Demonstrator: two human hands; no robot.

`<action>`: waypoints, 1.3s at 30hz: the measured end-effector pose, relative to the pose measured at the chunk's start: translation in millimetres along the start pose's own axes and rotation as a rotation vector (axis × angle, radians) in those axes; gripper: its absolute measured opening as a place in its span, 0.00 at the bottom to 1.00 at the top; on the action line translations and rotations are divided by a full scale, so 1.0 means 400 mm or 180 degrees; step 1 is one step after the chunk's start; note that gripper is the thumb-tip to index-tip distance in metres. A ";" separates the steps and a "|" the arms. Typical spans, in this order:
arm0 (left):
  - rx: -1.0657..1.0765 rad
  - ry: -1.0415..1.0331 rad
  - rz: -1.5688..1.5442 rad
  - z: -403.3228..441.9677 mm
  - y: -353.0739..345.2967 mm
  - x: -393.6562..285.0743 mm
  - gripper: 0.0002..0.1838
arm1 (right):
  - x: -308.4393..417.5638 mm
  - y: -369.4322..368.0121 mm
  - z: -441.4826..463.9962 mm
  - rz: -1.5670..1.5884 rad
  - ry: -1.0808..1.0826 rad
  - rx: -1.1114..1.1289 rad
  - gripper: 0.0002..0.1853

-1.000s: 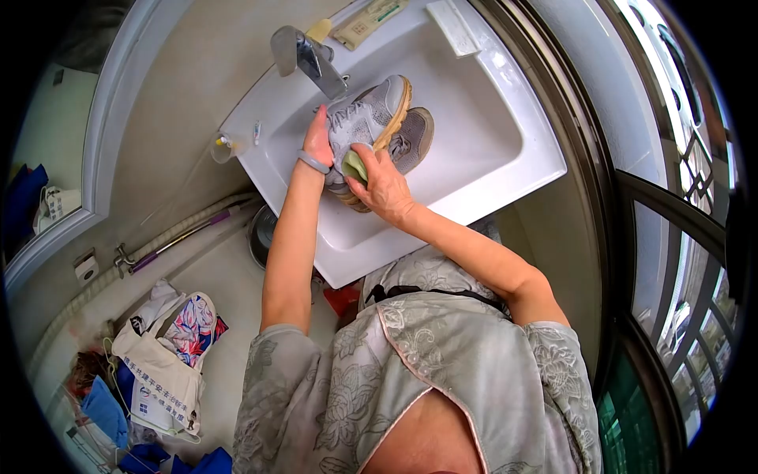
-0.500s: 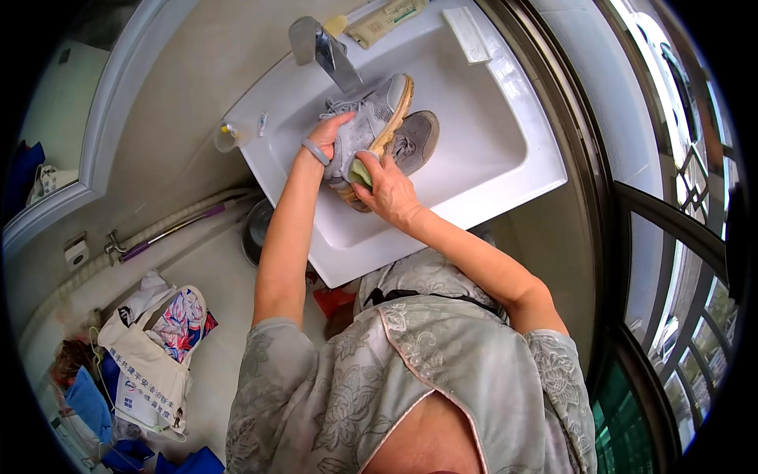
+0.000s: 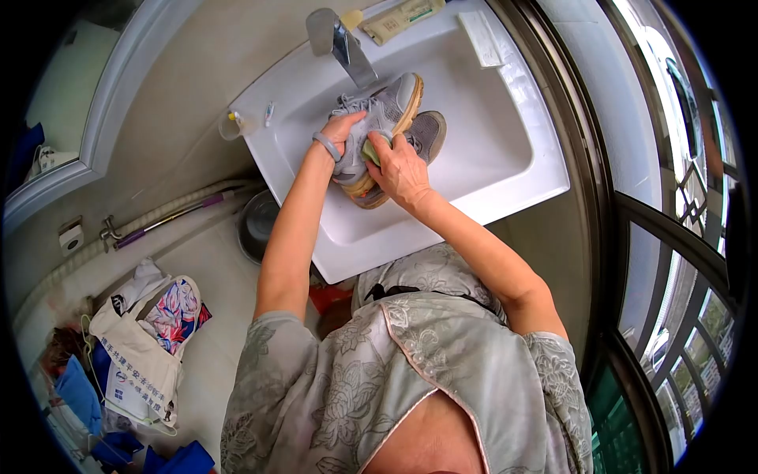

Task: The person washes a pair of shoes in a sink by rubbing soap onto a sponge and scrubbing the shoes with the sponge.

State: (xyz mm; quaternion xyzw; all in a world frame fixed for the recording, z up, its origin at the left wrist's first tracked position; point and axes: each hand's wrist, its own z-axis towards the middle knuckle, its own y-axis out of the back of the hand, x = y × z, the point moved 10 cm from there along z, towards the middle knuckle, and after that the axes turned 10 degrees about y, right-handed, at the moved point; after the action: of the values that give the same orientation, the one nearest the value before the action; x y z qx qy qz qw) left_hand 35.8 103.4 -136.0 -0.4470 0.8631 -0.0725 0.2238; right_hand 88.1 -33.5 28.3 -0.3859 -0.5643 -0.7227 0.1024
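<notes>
A grey lace-up sneaker [image 3: 392, 103] with a yellowed sole lies tilted over the sink basin. My left hand [image 3: 343, 131] grips it at the laces and ankle opening, a grey band on the wrist. Pressed to the sneaker's side is a pale green sponge-like pad [image 3: 371, 152], pinched in my right hand [image 3: 401, 172]; part of the pad is hidden under the fingers. The second grey sneaker [image 3: 427, 134] rests in the basin, partly covered by the first one and my right hand.
The white sink [image 3: 497, 158] has a chrome faucet [image 3: 347, 51] close above the sneaker. A tube [image 3: 403, 20] and a white dish [image 3: 480, 39] stand on its rim. At left are a cup [image 3: 231, 125], a dark basin [image 3: 257, 227] and a canvas bag [image 3: 138, 347].
My right hand and the green pad have moved up along the sneaker's side, uncovering more of the heel sole. My left hand keeps its hold. The whole view has shifted slightly.
</notes>
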 end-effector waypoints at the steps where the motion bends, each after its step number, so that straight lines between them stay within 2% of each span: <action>1: 0.0004 0.0007 0.0005 -0.002 -0.001 0.001 0.18 | -0.014 0.020 0.016 -0.0109 0.0184 0.0025 0.28; 3: 0.0101 0.0026 0.0047 -0.004 -0.014 -0.001 0.18 | -0.101 0.100 0.088 -0.0674 0.0131 -0.0160 0.26; 5: 0.0047 -0.0058 0.0103 -0.027 -0.033 -0.012 0.18 | -0.200 0.220 0.157 -0.1065 -0.0442 -0.0628 0.23; 6: -0.0013 -0.0111 0.0191 -0.040 -0.038 -0.010 0.18 | -0.232 0.227 0.158 -0.1068 -0.0443 -0.0619 0.23; 8: -0.0005 -0.0236 0.0188 -0.040 -0.029 -0.007 0.19 | -0.312 0.194 0.154 -0.1011 -0.0731 -0.0201 0.24; 9: 0.0001 -0.0377 0.0148 -0.031 -0.027 -0.020 0.20 | -0.295 0.162 0.113 -0.0685 -0.0630 -0.0327 0.24; 11: 0.0026 -0.0233 0.0076 0.000 -0.006 -0.008 0.20 | -0.241 0.099 0.019 -0.0069 -0.1232 -0.0242 0.25; 14: 0.0045 -0.0084 0.0000 0.007 -0.005 0.008 0.21 | -0.124 -0.021 -0.107 0.0140 -0.0870 0.0325 0.30; 15: 0.0060 -0.0083 0.0009 -0.001 -0.010 0.006 0.21 | -0.119 -0.004 -0.100 0.0139 -0.0871 0.0342 0.30; 19: 0.0062 -0.0239 0.0120 -0.029 -0.041 0.000 0.21 | -0.115 0.114 -0.047 0.0013 -0.0442 0.0007 0.29; 21: -0.0029 -0.0385 0.0210 -0.020 -0.033 -0.008 0.18 | -0.099 0.189 0.003 -0.0097 -0.0198 -0.0387 0.26; 23: -0.0102 -0.0425 0.0223 -0.048 -0.053 -0.008 0.17 | -0.112 0.264 0.085 -0.0397 -0.0247 -0.0778 0.26; 25: -0.0174 -0.0491 0.0245 -0.045 -0.066 0.001 0.17 | -0.168 0.251 0.177 -0.0745 -0.0332 -0.0629 0.27; 27: -0.0649 -0.0717 0.1139 -0.012 -0.051 0.024 0.17 | -0.186 0.223 0.197 -0.1062 -0.0425 -0.0475 0.27; 28: -0.0360 -0.0889 0.0795 -0.045 -0.099 0.029 0.14 | -0.209 0.173 0.182 -0.0879 -0.0578 -0.0339 0.27; 29: -0.0362 -0.0900 0.0790 -0.077 -0.126 0.040 0.14 | -0.232 0.124 0.168 -0.0707 -0.0734 -0.0208 0.27; 31: 0.0313 -0.0746 0.0104 -0.101 -0.201 0.076 0.13 | -0.162 0.068 0.051 -0.0650 -0.0547 -0.0251 0.26; 32: 0.0670 -0.0644 -0.0341 -0.070 -0.212 0.113 0.17 | -0.160 0.075 0.016 -0.0684 -0.0529 -0.0228 0.26; 35: 0.0676 -0.0730 -0.0360 -0.103 -0.252 0.142 0.11 | -0.198 0.094 -0.034 -0.0241 -0.0705 -0.0063 0.26; 37: 0.0291 -0.1129 -0.0041 -0.124 -0.269 0.133 0.18 | -0.250 0.127 0.026 -0.0603 -0.0564 0.0089 0.25; 39: -0.0087 -0.1174 0.0348 -0.123 -0.260 0.152 0.23 | -0.303 0.163 0.095 -0.0560 -0.0468 -0.0386 0.24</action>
State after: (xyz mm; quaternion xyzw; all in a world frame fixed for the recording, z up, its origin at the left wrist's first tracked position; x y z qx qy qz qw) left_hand 60.3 -10.6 -78.0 -0.4082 0.8313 0.0346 0.3757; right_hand 225.6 -56.6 -2.6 -0.3923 -0.5572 -0.7314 -0.0265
